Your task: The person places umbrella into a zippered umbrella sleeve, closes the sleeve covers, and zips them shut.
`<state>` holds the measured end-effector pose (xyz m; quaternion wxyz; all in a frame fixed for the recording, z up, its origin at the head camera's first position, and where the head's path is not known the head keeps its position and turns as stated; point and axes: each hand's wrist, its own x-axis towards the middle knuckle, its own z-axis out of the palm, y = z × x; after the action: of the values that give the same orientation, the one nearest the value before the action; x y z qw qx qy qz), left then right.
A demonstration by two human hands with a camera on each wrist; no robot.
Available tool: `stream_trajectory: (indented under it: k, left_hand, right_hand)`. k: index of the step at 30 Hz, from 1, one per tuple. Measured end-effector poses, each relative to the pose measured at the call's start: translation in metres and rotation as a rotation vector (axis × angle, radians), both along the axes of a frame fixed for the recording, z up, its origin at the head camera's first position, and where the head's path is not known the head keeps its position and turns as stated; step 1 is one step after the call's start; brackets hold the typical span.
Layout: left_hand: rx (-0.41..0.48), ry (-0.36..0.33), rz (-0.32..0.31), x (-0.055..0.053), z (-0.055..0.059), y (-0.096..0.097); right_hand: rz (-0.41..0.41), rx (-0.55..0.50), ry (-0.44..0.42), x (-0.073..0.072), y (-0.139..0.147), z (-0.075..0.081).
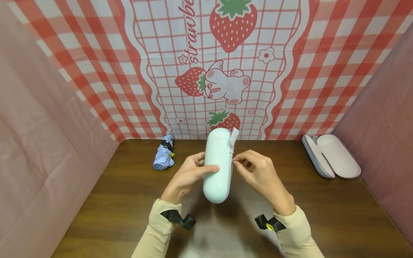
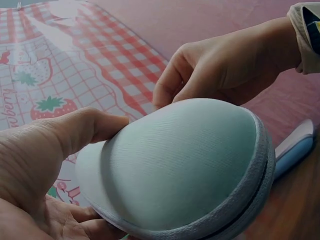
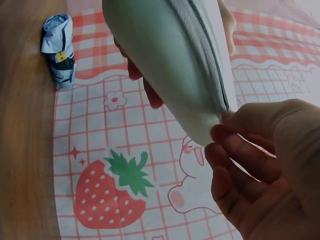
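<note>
A mint-green zippered case [image 1: 217,166], long with rounded ends, is held up over the table. My left hand [image 1: 190,172] grips it from the left side, thumb across its face and fingers behind. A pale fabric loop [image 1: 233,138] sticks out near its top right. At the right edge, my right hand [image 1: 259,172] pinches the zipper pull between thumb and forefinger; the fingertips hide most of the pull. In the right wrist view the zipper [image 3: 202,37] runs along the side of the case down to those fingertips. A dark slit shows along the seam in the left wrist view.
A folded blue umbrella [image 1: 164,154] lies at the back left of the wooden table [image 1: 122,200]. At the back right an opened hard case [image 1: 340,157] with a pale lining rests near the pink side curtain. Behind hangs a strawberry-print cloth [image 1: 271,89].
</note>
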<state>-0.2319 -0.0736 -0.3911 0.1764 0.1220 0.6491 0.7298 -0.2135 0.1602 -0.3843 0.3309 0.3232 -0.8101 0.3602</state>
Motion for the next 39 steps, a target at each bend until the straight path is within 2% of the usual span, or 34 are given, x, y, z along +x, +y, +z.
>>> stream_trajectory:
  k: [8,18,31,39]
  left_hand:
    - [-0.039,0.007,0.001,0.0013,0.0009,0.0018]
    - [-0.030,0.017,0.000,0.0005,-0.0008,0.0030]
    - [0.008,0.012,0.016,0.0017,0.0012,0.0031]
    - [0.019,0.017,0.013,0.0022,0.0021,0.0041]
  right_hand:
    - [-0.046,0.009,-0.006,0.0021,-0.0005,0.0019]
    - [-0.074,0.016,-0.027,0.0020,0.0024,0.0035]
    - [-0.032,0.015,0.002,0.0010,0.0004,0.0010]
    - [-0.012,0.035,-0.009,0.0017,0.0027,0.0008]
